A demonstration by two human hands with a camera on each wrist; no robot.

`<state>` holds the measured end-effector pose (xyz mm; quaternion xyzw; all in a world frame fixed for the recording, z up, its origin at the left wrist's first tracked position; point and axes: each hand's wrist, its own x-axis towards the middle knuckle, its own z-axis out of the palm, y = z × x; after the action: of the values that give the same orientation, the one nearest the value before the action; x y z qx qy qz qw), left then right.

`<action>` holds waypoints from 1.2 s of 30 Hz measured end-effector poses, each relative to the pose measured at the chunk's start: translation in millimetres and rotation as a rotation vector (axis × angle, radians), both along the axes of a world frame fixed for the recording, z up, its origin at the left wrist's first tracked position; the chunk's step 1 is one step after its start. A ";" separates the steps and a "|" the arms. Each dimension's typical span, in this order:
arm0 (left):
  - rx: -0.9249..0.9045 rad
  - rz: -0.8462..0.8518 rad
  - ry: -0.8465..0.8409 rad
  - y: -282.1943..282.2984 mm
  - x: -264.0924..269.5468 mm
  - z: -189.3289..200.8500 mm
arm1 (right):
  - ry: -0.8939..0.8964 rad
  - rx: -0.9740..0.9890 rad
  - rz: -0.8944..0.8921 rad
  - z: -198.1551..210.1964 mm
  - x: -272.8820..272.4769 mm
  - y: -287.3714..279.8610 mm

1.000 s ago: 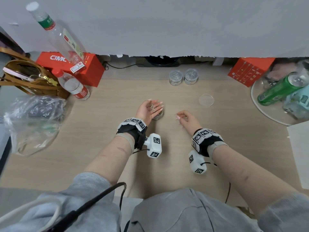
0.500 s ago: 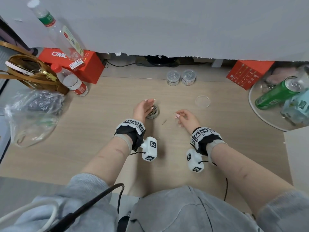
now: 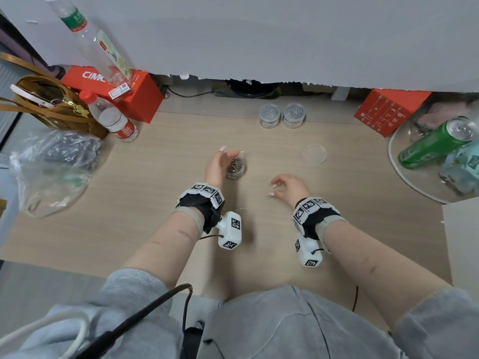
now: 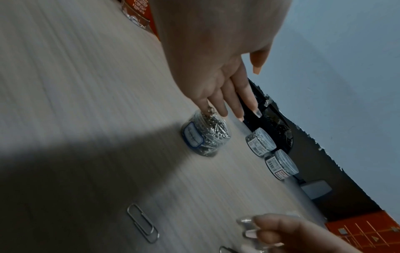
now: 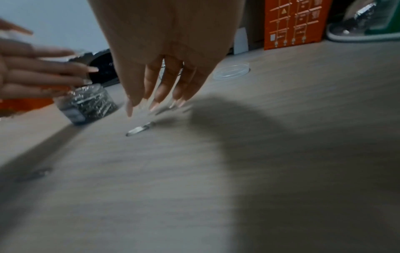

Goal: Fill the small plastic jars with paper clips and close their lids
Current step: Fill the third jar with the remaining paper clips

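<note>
Nearest on the desk (image 3: 160,193), a loose paper clip (image 3: 241,209) lies flat between the wrists. Just beyond, the right hand (image 3: 291,187) hovers with fingers hanging down and loosely apart, tips over a second paper clip (image 3: 269,197), holding nothing. Further left, the left hand (image 3: 220,164) spreads its straight fingers over the open jar (image 3: 235,168), brim-full of clips. To the right lies the clear lid (image 3: 314,153). At the far edge, two closed jars (image 3: 282,115) stand side by side.
</note>
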<state>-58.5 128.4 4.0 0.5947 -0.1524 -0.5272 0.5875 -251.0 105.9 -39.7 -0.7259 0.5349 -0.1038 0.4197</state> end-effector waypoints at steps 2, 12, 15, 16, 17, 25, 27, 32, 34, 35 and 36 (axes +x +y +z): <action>-0.009 0.001 0.037 -1.9 2.9 -5.2 | 0.019 0.006 0.065 0.7 -2.3 1.1; 0.024 -0.056 -0.056 5.7 4.4 -8.5 | 0.277 0.117 0.324 15.0 12.7 -7.5; 0.018 -0.055 -0.095 11.5 1.9 -3.5 | 0.343 0.138 0.324 15.4 14.4 -9.6; 0.015 -0.044 -0.101 13.5 0.4 -1.6 | 0.341 0.129 0.298 15.8 13.2 -9.1; 0.013 -0.033 -0.108 15.3 -1.2 0.1 | 0.341 0.121 0.277 16.3 12.4 -8.7; -0.018 -0.115 -0.145 30.0 -16.1 -5.3 | 0.374 0.272 0.255 18.1 20.9 -15.7; -0.005 -0.143 -0.131 33.4 -20.8 -7.0 | 0.347 0.242 0.211 13.5 19.6 -15.2; 0.034 -0.121 -0.164 41.0 -23.9 -10.4 | 0.091 0.416 0.027 9.0 15.3 -11.6; 0.040 -0.067 -0.181 44.3 -20.5 -13.3 | -0.027 0.436 -0.066 14.6 16.6 -10.3; 0.049 -0.032 -0.202 45.6 -17.3 -15.3 | -0.088 0.434 -0.113 18.3 18.6 -11.2; 0.061 0.002 -0.228 47.4 -13.4 -18.2 | -0.150 0.435 -0.153 22.3 21.1 -12.4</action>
<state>-71.9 175.7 -14.2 0.6684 -0.2015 -0.4601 0.5486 -230.0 93.4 -17.4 -0.5661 0.5655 -0.0711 0.5955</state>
